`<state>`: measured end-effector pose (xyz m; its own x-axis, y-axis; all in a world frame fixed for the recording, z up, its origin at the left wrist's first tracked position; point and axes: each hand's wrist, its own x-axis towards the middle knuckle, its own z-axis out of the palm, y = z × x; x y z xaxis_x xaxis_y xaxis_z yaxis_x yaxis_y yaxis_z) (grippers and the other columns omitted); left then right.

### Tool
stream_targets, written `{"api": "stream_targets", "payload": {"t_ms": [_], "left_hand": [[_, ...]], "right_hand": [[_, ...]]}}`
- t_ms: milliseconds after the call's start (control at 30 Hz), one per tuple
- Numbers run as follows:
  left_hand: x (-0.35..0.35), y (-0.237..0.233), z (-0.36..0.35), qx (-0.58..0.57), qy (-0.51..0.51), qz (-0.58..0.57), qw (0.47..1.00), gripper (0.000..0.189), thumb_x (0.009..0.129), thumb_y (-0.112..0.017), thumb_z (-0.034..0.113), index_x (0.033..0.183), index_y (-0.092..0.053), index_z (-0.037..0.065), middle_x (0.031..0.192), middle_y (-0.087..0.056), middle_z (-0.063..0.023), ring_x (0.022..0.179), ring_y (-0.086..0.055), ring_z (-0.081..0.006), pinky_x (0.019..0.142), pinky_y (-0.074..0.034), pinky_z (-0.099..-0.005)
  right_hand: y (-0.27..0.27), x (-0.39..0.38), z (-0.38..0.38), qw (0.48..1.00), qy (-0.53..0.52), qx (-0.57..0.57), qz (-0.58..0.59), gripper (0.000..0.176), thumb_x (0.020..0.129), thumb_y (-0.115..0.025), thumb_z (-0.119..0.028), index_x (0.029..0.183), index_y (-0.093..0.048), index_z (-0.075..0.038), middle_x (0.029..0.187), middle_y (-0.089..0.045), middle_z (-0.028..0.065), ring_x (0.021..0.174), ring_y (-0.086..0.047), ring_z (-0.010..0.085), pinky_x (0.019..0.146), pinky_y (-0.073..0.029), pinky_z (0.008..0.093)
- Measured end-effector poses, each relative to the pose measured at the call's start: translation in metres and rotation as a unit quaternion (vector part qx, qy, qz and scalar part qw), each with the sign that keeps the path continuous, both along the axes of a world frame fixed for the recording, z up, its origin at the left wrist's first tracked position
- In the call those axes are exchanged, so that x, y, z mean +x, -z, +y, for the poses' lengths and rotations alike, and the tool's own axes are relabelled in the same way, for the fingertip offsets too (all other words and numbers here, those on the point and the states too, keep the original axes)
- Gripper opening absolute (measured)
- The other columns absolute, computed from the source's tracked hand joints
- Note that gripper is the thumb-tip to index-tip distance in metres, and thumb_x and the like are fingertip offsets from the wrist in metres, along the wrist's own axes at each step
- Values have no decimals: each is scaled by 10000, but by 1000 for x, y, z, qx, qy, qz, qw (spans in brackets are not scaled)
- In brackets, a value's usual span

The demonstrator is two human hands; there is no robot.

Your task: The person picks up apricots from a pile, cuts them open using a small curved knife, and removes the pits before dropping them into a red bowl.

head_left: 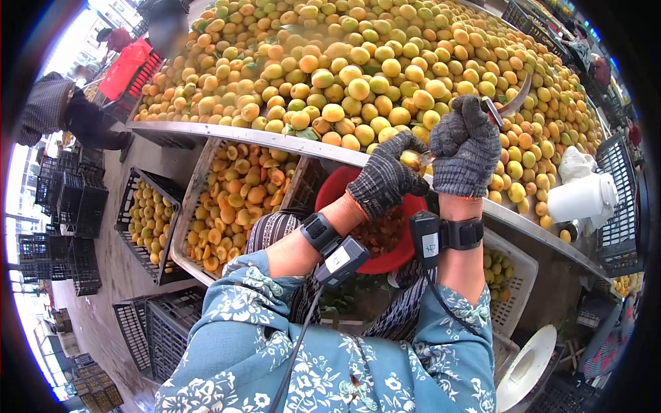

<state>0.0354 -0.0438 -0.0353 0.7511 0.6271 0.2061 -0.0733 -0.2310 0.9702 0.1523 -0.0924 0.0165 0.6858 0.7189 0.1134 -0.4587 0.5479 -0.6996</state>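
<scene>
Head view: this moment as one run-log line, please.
left hand: holds fruit | right hand: grips curved knife | red tub: below left hand | fruit heap: on table

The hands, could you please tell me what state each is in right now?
Left hand: closed around an apricot.
Right hand: closed around a curved tool.

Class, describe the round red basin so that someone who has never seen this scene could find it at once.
Find the big heap of yellow-orange fruit on the metal-edged table. Below the table's near edge, partly behind the dark-grey-gloved left hand, is the round red basin. Its curved red rim sets it apart from the rectangular, pale crates on either side.
</scene>
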Motion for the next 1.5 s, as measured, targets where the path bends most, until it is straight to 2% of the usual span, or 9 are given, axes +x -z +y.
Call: {"api": "stream_targets", "payload": {"t_ms": [200,400,667,1033,1200,1267,1300,1367,1500], "left_hand": [[1,3,0,45,-18,-4,999,556,540,-820,78,1028,-562,17,954,-612,-142,930,-599,-281,838,-477,-363],[2,4,-4,98,-38,14,994,553,554,-815,92,1038,-558,16,967,-622,-169,946,-606,-342,833,-485,-386],[1,1,-11,212,-74,7,974,434,644,-718,78,1044,-550,50,861,-637,-202,866,-615,-415,705,-508,-442],[4,8,-7,270,-76,21,960,353,676,-637,24,1023,-587,64,844,-625,-194,826,-609,-417,684,-505,-442],[6,7,-5,314,-71,24,946,344,676,-624,19,1016,-589,62,835,-617,-196,812,-598,-425,656,-498,-459],[7,6,-6,330,-74,17,941,332,675,-659,19,996,-584,55,822,-622,-169,791,-628,-375,678,-505,-416],[9,9,-7,330,-74,17,941,332,675,-659,19,996,-584,55,822,-622,-169,791,-628,-375,678,-505,-416],[16,16,-9,166,-79,-82,980,405,632,-723,60,1008,-572,59,814,-617,-150,805,-634,-348,734,-505,-395],[15,16,-7,114,-81,-74,987,471,594,-777,62,1007,-552,41,871,-601,-125,848,-621,-270,776,-492,-356]], "right_hand": [[8,5,0,1000,-27,-10,11,211,871,-661,-243,799,-598,-54,504,-333,-58,408,-300,87,409,-260,262],[9,6,2,998,-40,-21,33,193,888,-634,-216,778,-560,-76,499,-347,-50,396,-321,90,390,-277,256],[9,4,-3,997,-53,-42,39,184,904,-615,-215,790,-567,-79,534,-335,-62,429,-306,80,425,-260,248],[9,8,-1,993,-40,-74,82,252,895,-637,-217,721,-479,-125,497,-351,-49,375,-328,91,362,-275,249],[14,12,1,993,-22,-76,90,186,917,-599,-207,794,-546,-78,534,-314,-66,423,-297,75,409,-247,239],[16,14,-1,992,-21,-76,99,188,913,-603,-206,789,-545,-77,531,-311,-67,423,-296,76,410,-246,240],[17,15,-1,992,-24,-75,102,187,908,-609,-208,792,-548,-74,532,-311,-67,425,-294,76,411,-247,241],[18,17,-2,992,-25,-73,103,187,904,-616,-209,796,-552,-71,533,-311,-68,426,-293,76,411,-247,242],[14,18,1,993,-41,-42,101,200,898,-628,-226,781,-555,-80,519,-324,-60,410,-293,83,395,-250,245]]}}
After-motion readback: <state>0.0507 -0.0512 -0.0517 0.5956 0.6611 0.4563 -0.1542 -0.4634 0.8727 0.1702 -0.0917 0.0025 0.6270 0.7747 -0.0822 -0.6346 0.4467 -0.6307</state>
